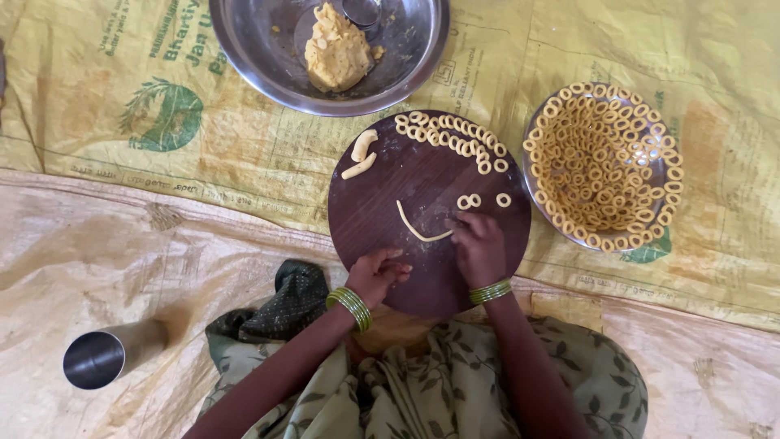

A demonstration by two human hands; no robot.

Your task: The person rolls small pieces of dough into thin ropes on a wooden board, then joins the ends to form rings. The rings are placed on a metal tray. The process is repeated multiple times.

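Right hand (479, 244) pinching, seemingly, a thin dough strand (418, 228) on the round board (382, 203); left hand (378, 272) loosely curled, empty.

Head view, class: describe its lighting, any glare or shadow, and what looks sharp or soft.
Head view: soft, even light; faint glare on the steel bowl rim and the steel cup; a weak shadow beside that cup; the dough rings on the round board look sharp; the right hand is slightly soft.

Dough strip (421, 227) lies on the round board (382, 211), rings (455, 138) along its far edge; dough bowl (260, 49) behind, ring-filled bowl (532, 175) right, tumbler (110, 354) near left.
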